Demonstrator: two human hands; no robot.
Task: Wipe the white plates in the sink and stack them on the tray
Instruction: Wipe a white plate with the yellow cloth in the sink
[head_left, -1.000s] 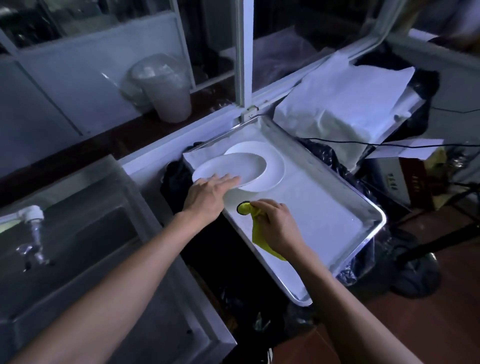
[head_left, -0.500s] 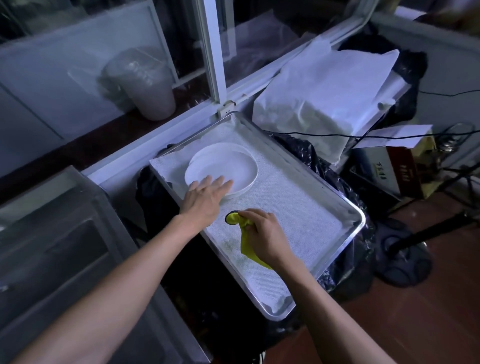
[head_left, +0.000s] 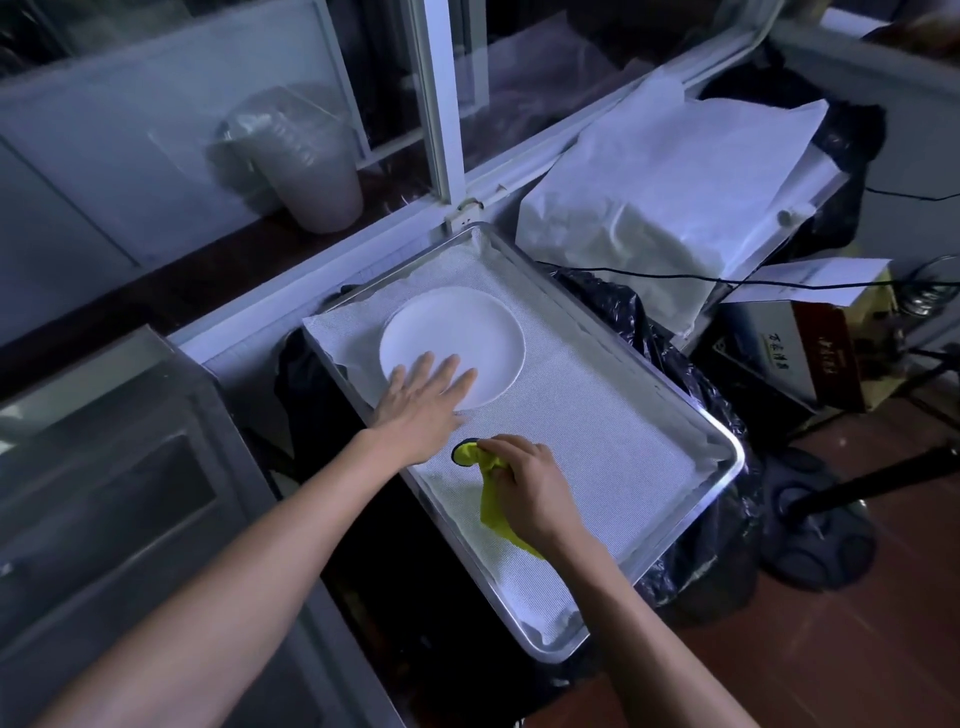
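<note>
A stack of white plates (head_left: 457, 332) lies in the far left part of the metal tray (head_left: 691, 415), which is lined with white mesh cloth. My left hand (head_left: 423, 402) is flat, fingers spread, with its fingertips over the near edge of the top plate. My right hand (head_left: 524, 486) is closed on a yellow cloth (head_left: 493, 512) and hovers over the tray's near left side. The steel sink (head_left: 130, 493) is at the left, and its inside is dark, so no plates show there.
Black plastic bags (head_left: 649, 332) lie under and around the tray. White paper sheets (head_left: 670, 192) are piled at the back right over a cardboard box (head_left: 810, 353). A stack of clear plastic cups (head_left: 306, 161) stands on the window ledge. A black cable (head_left: 675, 278) runs past the tray's far corner.
The plate that my left hand held tilted over the other one now lies flat on it. My left hand's fingers have opened out on it. The view shifted to the right.
</note>
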